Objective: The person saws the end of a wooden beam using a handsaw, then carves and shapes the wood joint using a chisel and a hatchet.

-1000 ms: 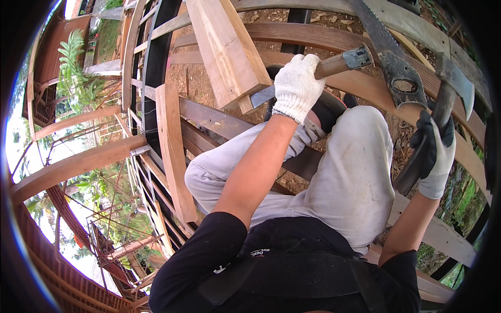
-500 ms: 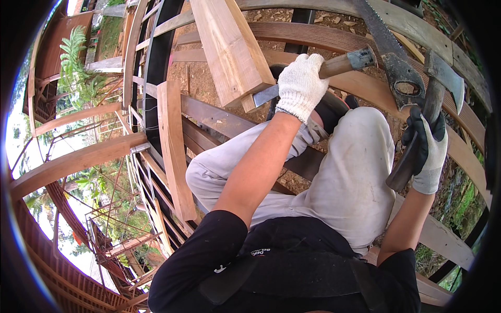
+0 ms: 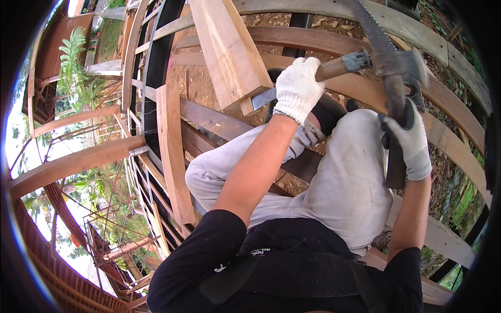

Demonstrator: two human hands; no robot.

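Swinging closer, my right hand (image 3: 409, 143) grips the hammer (image 3: 399, 94) — left hand (image 3: 297, 88) clamps the chisel (image 3: 313, 78), steadying it against the beam (image 3: 227, 49).

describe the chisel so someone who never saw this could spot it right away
Start at the pale timber block slanting down from the top edge. At its lower end a flat grey steel blade touches the wood: that is the chisel, gripped by the left hand. Unlike the hammer in the right hand, its wooden handle points right.
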